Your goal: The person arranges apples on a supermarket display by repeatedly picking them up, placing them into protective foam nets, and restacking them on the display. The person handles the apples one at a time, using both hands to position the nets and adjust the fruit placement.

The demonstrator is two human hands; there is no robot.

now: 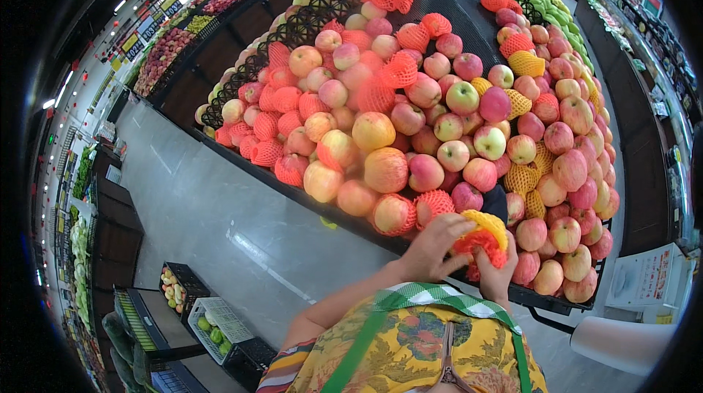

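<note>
Close to my body, at the front edge of the apple display, I hold a yellow foam fruit net (pixel 489 223) together with a red foam fruit net (pixel 483 242). My left hand (pixel 436 247) pinches the nets from the left with its fingertips. On the other side, my right hand (pixel 497 272) grips them, thumb in front. Whether an apple sits inside is hidden. Just beyond my left hand lie a red-netted apple (pixel 434 206) and another netted apple (pixel 394 214). Loose red apples (pixel 531 234) are heaped beside my right hand.
Black lattice edging (pixel 252 55) borders the heap at left, and green fruit (pixel 549 3) lies at the far right. A plastic-bag roll (pixel 620 344) juts out at lower right. Crates, including a white crate (pixel 219 319) of green produce, stand at lower left.
</note>
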